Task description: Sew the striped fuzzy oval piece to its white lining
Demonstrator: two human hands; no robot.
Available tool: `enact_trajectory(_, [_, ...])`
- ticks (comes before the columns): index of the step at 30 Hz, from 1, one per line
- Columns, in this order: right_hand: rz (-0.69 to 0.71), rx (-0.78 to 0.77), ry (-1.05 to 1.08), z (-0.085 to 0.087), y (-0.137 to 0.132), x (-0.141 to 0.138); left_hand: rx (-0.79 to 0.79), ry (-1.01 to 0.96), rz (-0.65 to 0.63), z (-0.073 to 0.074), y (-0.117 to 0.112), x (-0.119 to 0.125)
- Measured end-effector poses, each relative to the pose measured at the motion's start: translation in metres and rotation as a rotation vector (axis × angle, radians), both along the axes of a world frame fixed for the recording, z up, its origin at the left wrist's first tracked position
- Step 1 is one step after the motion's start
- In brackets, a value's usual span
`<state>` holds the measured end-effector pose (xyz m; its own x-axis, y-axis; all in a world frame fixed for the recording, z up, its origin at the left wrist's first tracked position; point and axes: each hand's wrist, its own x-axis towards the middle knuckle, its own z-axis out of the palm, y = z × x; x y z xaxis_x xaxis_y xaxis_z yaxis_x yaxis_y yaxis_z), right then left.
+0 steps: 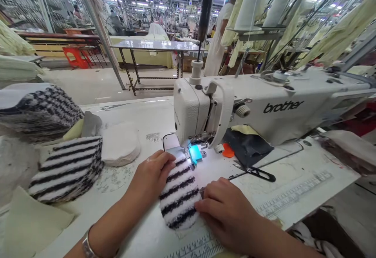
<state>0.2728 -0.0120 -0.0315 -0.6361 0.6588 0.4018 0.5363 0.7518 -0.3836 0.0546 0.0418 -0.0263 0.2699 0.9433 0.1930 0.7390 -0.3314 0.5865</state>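
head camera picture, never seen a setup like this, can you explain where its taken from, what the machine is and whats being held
There's no robot here: a camera worn on a person's head looks forward and down at two bare hands. The white machine marked "brother" is a sewing machine, standing on a white table.

The right hand pinches the lower right edge of a black-and-white striped piece. The left hand touches its upper left edge; whether it grips or just presses is unclear.

To the left lie a striped stack and a white stack. To the right are small snips and dark material.
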Motion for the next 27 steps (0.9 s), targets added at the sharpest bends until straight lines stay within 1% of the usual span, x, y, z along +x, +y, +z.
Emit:
enact_trajectory(4, [0.012,0.025,-0.004,0.0002,-0.0001,0.0000,0.015,0.014,-0.001,-0.0018,0.0003,-0.0005])
enact_trajectory(9, [-0.008,0.066,0.007,-0.0007,0.0011,-0.0006,0.036,0.020,0.018,-0.0010,0.0012,0.0006])
enact_trajectory(19, [0.009,0.055,-0.014,-0.0011,0.0010,-0.0005,0.062,0.039,0.003,-0.0023,0.0020,0.0016])
enact_trajectory(27, [0.014,0.041,-0.029,0.0001,0.0007,-0.0005,0.050,0.050,0.000,-0.0014,0.0009,0.0002])
